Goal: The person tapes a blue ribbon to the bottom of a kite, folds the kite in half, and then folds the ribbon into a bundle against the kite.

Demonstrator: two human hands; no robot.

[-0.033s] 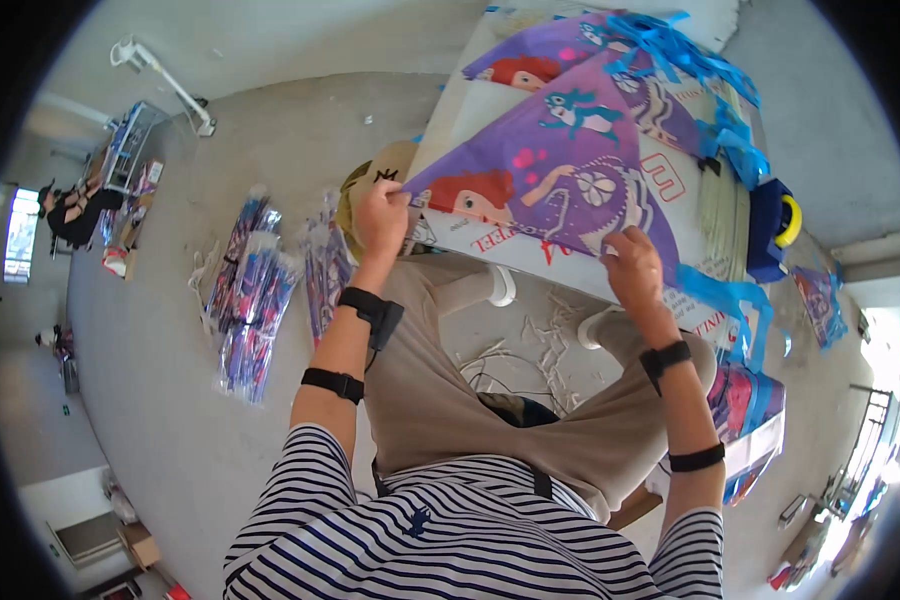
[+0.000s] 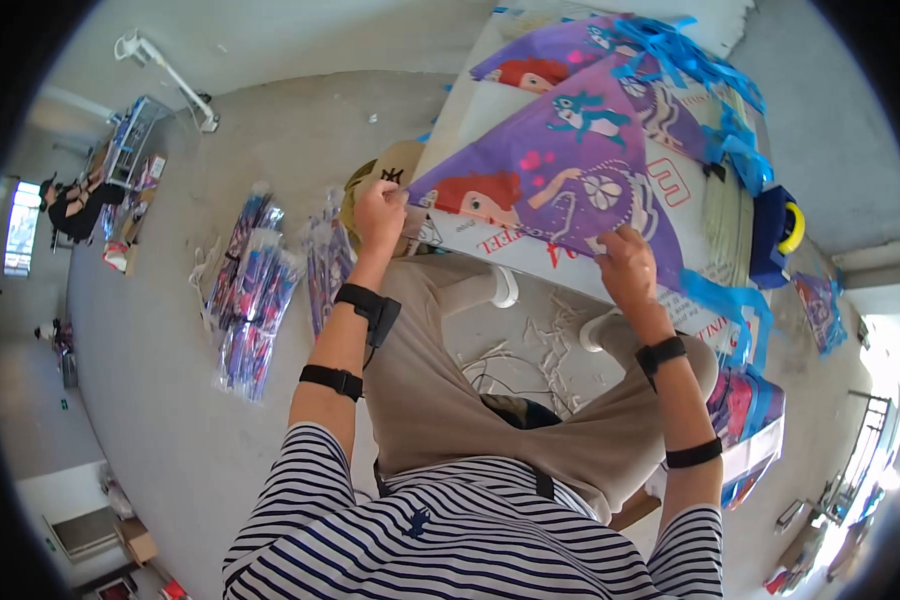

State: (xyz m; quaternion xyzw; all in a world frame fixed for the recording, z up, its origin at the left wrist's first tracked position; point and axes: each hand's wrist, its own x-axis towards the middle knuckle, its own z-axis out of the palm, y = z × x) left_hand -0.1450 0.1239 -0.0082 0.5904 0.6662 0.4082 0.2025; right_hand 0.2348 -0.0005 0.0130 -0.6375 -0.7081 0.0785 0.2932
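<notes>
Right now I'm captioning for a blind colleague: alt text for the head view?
Left hand and right hand hold a purple triangular sheet by its near edge over a white box. Wrapped bundles lie on the floor.

Grey floor [image 2: 160, 400], left and centre of frame; pale wall [image 2: 310, 40] along upper edge. Metal rack [image 2: 142, 128], upper left; bright window [image 2: 21, 235], far left. Strong daylight [image 2: 882, 352] at right edge.
</notes>
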